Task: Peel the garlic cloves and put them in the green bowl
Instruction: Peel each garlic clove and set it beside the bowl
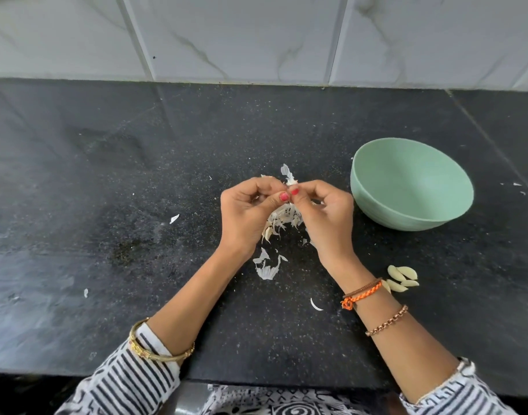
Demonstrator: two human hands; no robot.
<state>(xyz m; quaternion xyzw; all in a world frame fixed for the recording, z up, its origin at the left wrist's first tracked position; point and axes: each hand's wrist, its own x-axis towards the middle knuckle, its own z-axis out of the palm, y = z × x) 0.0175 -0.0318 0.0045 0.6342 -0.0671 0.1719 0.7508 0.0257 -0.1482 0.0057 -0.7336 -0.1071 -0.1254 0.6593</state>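
My left hand [247,214] and my right hand [325,215] meet thumb to thumb over the middle of the black counter. Together they pinch a garlic clove [289,178] whose papery skin sticks up above my fingers; the clove itself is mostly hidden. Under my hands lies a heap of garlic skins and cloves [282,220]. The green bowl [411,184] stands to the right of my right hand, with nothing visible inside. Several peeled cloves [402,279] lie on the counter beside my right wrist.
Loose skin flakes lie about the black counter [107,205], with a larger piece [267,266] between my forearms and a curved one [315,305] nearer me. A white marbled tile wall [256,34] backs the counter. The counter's front edge runs just below my elbows.
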